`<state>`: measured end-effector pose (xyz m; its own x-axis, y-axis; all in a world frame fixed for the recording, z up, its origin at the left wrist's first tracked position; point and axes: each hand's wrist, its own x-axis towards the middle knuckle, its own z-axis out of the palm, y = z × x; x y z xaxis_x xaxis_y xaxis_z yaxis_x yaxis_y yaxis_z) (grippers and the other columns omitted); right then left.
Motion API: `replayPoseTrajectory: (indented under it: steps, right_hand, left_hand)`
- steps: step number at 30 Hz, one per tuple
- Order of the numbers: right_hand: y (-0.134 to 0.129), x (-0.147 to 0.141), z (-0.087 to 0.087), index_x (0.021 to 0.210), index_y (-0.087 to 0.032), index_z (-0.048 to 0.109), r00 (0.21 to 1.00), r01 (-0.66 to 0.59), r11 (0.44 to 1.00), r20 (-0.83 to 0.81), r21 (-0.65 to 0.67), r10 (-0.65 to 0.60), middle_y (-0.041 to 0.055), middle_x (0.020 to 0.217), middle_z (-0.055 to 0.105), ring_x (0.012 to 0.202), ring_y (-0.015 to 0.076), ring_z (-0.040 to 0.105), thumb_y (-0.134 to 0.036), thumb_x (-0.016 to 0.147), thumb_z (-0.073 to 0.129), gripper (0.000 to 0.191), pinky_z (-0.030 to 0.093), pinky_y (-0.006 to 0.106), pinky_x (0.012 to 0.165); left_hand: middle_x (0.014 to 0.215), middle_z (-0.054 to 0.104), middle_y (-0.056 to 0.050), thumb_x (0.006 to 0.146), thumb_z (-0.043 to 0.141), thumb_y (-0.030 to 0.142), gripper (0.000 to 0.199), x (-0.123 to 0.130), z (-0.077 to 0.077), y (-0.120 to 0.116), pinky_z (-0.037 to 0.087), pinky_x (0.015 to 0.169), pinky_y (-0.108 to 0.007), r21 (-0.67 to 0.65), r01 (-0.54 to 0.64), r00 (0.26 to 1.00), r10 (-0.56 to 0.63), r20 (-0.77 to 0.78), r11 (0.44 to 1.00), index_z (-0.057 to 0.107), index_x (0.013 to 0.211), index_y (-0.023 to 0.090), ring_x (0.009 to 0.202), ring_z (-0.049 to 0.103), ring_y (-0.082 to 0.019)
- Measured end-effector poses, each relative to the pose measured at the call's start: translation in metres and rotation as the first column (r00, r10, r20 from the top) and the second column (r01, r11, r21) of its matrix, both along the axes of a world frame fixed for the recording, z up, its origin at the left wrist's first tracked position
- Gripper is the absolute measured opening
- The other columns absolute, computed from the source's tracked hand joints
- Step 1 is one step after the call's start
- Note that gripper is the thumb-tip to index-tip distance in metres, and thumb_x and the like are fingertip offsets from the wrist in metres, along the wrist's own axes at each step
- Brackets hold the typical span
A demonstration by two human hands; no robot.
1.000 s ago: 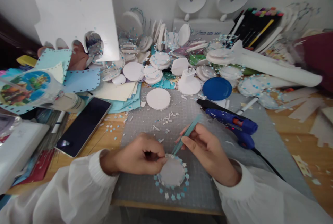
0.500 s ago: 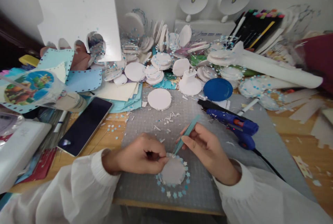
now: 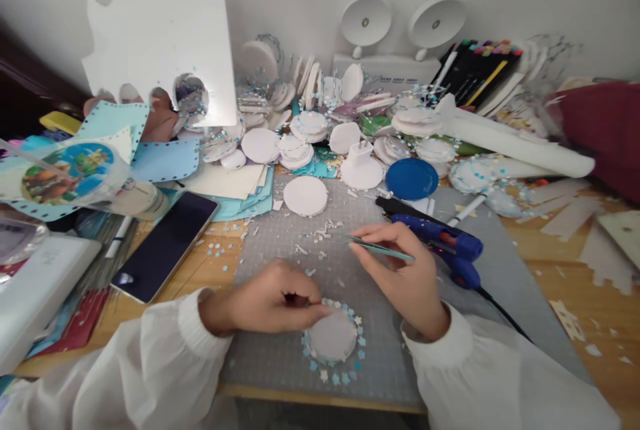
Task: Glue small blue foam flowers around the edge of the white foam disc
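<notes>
A white round disc lies near the mat's front edge, ringed by small blue and white stars. At its upper left rim my left hand is closed, thumb and forefinger pinched on the edge; the exact grip is partly hidden. My right hand holds pale green tweezers between thumb and fingers, above and right of the disc. The tweezers lie nearly level, tips pointing left over white scraps on the mat. Whether the tips hold anything is too small to tell.
A blue hot glue gun lies right of my right hand, its cord running forward. Another white disc and a blue lid lie farther back. A phone sits left. Star-trimmed discs pile along the wall.
My right hand has drawn the tweezers up and away from the disc's rim, turning them from steep to nearly level. My left hand stays pinched at the rim.
</notes>
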<state>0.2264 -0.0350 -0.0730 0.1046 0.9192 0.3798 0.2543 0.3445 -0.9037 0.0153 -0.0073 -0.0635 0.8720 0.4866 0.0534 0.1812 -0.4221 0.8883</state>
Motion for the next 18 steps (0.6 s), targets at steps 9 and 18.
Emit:
replayPoseTrajectory:
  steps: [9, 18]
  right_hand:
    - [0.0010, -0.0006, -0.0079, 0.080, -0.021, 0.058, 0.970, -0.022, 0.999, 0.241, 0.039, 0.012, 0.0039, 0.085, 0.071, 0.083, 0.0173, 0.068, -0.014, 0.080, 0.066, 0.010, 0.054, 0.031, 0.075]
    - [0.0016, -0.0040, -0.0087, 0.079, -0.022, 0.059, 0.967, 0.011, 1.000, 0.256, 0.009, -0.013, 0.0032, 0.081, 0.072, 0.079, 0.0175, 0.070, -0.014, 0.080, 0.065, 0.010, 0.055, 0.028, 0.070]
  left_hand:
    - [0.051, 0.036, 0.004, 0.090, 0.052, 0.030, 0.042, -0.0009, 0.0030, -0.0008, 0.025, 0.046, -0.020, -0.075, -0.121, 0.992, 0.123, 0.028, 0.990, 0.040, 0.052, 0.014, 0.048, 0.031, -0.007]
    - [0.049, 0.036, 0.004, 0.092, 0.045, 0.029, 0.043, -0.0009, 0.0074, 0.0004, 0.027, 0.046, -0.020, -0.122, -0.138, 0.990, 0.142, 0.022, 0.983, 0.044, 0.052, 0.013, 0.047, 0.033, -0.006]
